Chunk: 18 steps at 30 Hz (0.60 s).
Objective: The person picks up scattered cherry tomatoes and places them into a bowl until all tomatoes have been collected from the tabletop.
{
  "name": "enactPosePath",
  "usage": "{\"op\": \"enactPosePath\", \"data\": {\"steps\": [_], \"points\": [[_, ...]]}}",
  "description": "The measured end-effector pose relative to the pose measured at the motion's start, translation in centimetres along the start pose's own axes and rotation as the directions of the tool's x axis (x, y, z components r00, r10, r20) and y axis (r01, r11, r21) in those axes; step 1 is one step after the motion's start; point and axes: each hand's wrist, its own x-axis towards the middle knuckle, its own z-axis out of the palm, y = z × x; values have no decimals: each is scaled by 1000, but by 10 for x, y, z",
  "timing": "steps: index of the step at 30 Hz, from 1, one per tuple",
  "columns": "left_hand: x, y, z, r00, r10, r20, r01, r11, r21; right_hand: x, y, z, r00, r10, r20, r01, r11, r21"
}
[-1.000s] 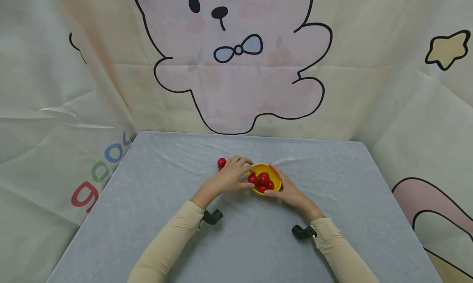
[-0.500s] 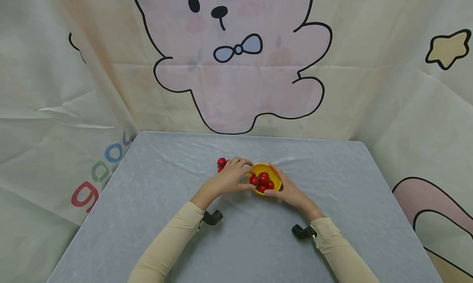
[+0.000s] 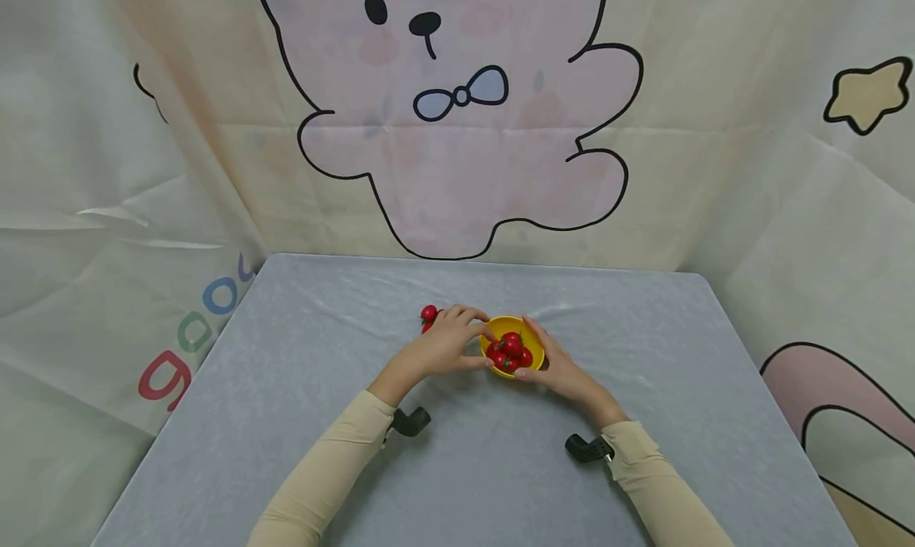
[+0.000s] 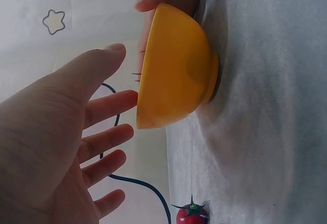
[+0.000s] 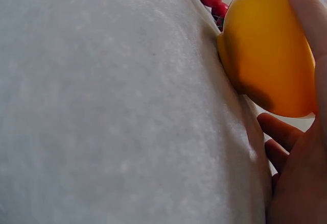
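Note:
A small yellow bowl [image 3: 509, 325] stands on the cloth-covered table, holding several cherry tomatoes [image 3: 511, 344]. My left hand [image 3: 449, 344] is at the bowl's left rim with thumb and fingers apart. In the left wrist view its fingers extend loosely beside the bowl [image 4: 176, 68], the index fingertip at the rim, and nothing is pinched. From the right side, my right hand [image 3: 561, 371] holds the bowl, thumb at the near rim and a finger at the far rim. More cherry tomatoes [image 3: 429, 313] lie behind the left hand, partly hidden by it.
A grey cloth covers the table [image 3: 457, 468]. Behind it hangs a printed curtain [image 3: 457, 174] with a bear figure. Each wrist wears a black camera mount, one on the left [image 3: 411, 421] and one on the right [image 3: 588, 448].
The tomato by the left fingertips, which they held at the rim, has dropped lower among the others in the bowl. The left fingers have let it go. Both arms stay nearly still.

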Motion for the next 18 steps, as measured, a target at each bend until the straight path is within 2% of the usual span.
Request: {"op": "enactPosePath", "data": {"steps": [5, 12, 18], "points": [[-1, -2, -1, 1000, -21, 7, 22, 1000, -13, 0, 3, 0, 1000, -24, -7, 24, 1000, -1], [-5, -12, -5, 999, -32, -35, 31, 999, -35, 1, 3, 1, 998, -70, -6, 70, 998, -4], [-12, -30, -13, 991, -115, -62, 107, 986, -127, 1, 3, 0, 996, -84, -15, 84, 996, -5]]}}
